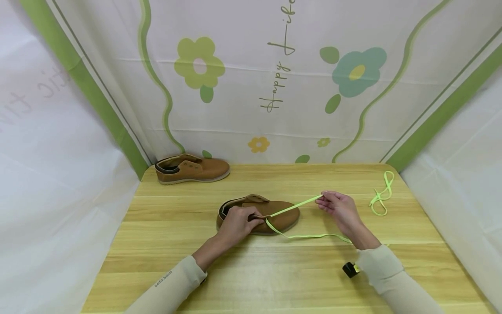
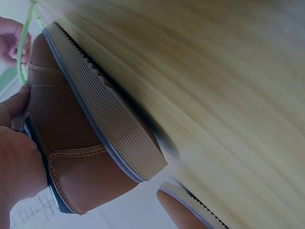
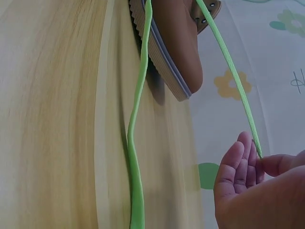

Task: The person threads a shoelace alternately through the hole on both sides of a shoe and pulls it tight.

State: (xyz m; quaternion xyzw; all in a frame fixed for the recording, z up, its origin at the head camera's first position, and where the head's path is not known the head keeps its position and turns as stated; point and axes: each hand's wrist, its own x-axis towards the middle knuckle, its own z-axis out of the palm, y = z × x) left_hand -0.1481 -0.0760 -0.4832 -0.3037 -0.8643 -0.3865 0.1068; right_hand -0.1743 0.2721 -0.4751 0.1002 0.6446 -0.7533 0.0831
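A brown leather shoe [image 1: 282,209] stands on the table with its toe to the right. My left hand [image 1: 237,224] pinches the shoe's near eyelet flap between thumb and fingers. From that flap a neon green shoelace [image 1: 296,205] runs taut up to my right hand [image 1: 339,211], which pinches its end between thumb and forefinger. The lace's other length hangs from the flap and trails along the table under the right wrist. In the right wrist view the taut lace [image 3: 233,71] and the slack length both show. The left wrist view shows the shoe's side and ribbed sole [image 2: 102,102].
A second brown shoe [image 1: 204,169], without a lace, stands at the table's back left. Another green shoelace [image 1: 379,198] lies loosely looped at the right. A small black object [image 1: 350,270] is beside the right sleeve. A printed curtain [image 1: 235,109] rises behind the table.
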